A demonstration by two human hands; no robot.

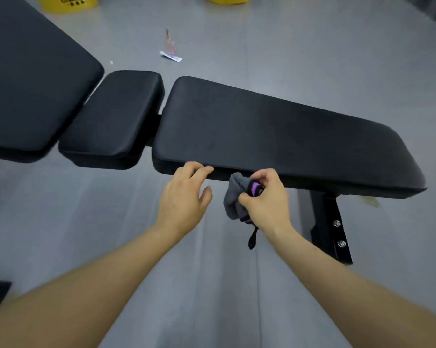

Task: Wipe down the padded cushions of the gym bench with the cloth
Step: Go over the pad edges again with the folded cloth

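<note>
The gym bench has three black padded cushions: a long one (pixel 274 136) at the right, a small middle one (pixel 114 119) and a large raised one (pixel 28 79) at the left. My right hand (pixel 267 199) grips a bunched grey cloth (pixel 233 197) with a purple and black trim, held against the near side edge of the long cushion. A black loop hangs below the cloth. My left hand (pixel 184 197) is beside it to the left, its fingertips touching the same near edge with the fingers loosely bent and holding nothing.
A black steel bench leg (pixel 332 222) with two bolts stands below the long cushion at the right. On the grey floor beyond the bench lie a small tube (pixel 170 56) and two yellow objects (pixel 66 3) at the top edge. A dark object sits at the lower left.
</note>
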